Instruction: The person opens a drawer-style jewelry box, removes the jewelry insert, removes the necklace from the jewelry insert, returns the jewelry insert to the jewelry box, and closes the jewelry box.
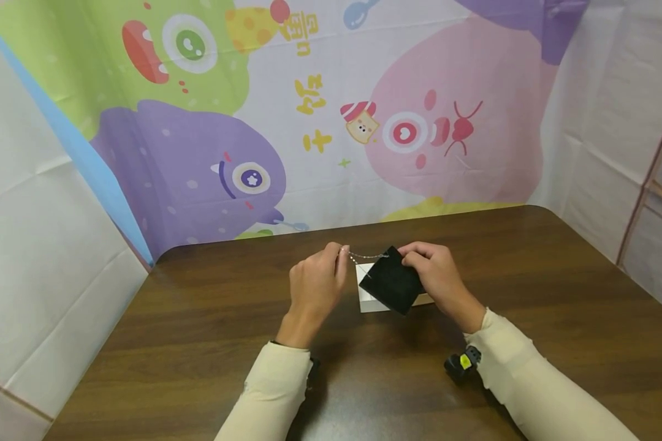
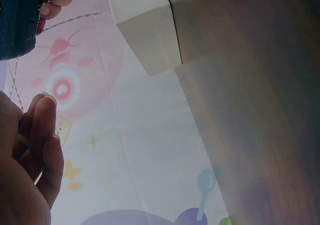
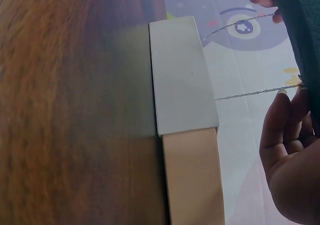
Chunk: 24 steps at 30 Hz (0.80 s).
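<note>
In the head view my left hand (image 1: 316, 283) pinches a thin silver chain (image 1: 366, 256) between thumb and fingers. The chain stretches rightward to a flat dark pad (image 1: 393, 280), tilted like a diamond. My right hand (image 1: 437, 268) grips that pad by its right side. Up close in the left wrist view, the pad (image 2: 17, 22) looks thick and soft, and strands of chain (image 2: 70, 21) hang from it. Below and behind the pad a white box (image 1: 371, 304) sits on the table, partly covered. The right wrist view shows the white box (image 3: 182, 80) with a tan section (image 3: 194, 175) adjoining it.
Both hands are above a brown wooden table (image 1: 198, 343). A cloth with cartoon monsters (image 1: 320, 177) hangs behind its far edge. White sheeting (image 1: 49, 233) covers the left side. A small black device with a yellow mark (image 1: 462, 362) is at the right wrist.
</note>
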Each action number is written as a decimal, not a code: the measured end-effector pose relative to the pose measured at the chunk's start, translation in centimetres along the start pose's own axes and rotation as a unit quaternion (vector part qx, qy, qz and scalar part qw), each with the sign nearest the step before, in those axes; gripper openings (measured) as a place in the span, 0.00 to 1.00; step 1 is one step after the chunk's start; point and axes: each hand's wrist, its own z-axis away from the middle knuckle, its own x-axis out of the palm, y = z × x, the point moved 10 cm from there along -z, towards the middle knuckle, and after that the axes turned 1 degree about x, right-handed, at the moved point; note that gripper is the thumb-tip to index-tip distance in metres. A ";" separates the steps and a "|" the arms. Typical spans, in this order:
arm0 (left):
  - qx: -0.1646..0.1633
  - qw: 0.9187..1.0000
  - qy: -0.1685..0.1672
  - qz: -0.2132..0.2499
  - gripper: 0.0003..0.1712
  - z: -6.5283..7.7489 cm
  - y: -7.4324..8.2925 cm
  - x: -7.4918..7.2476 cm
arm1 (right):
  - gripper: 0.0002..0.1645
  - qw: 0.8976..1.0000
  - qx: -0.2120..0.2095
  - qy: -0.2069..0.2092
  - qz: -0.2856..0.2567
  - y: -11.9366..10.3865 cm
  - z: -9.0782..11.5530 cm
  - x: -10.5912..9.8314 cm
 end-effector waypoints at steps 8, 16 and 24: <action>-0.003 1.000 -0.004 -0.004 0.16 0.1 -0.2 0.2 | 0.12 1.000 0.009 -0.002 0.001 0.1 0.0 0.0; -0.005 1.000 -0.006 -0.009 0.17 0.1 -0.4 0.3 | 0.12 1.000 0.009 0.006 -0.003 0.1 -0.2 -0.2; -0.004 1.000 0.001 -0.005 0.18 0.3 -0.6 0.3 | 0.12 1.000 0.010 0.000 -0.018 0.2 -0.2 -0.3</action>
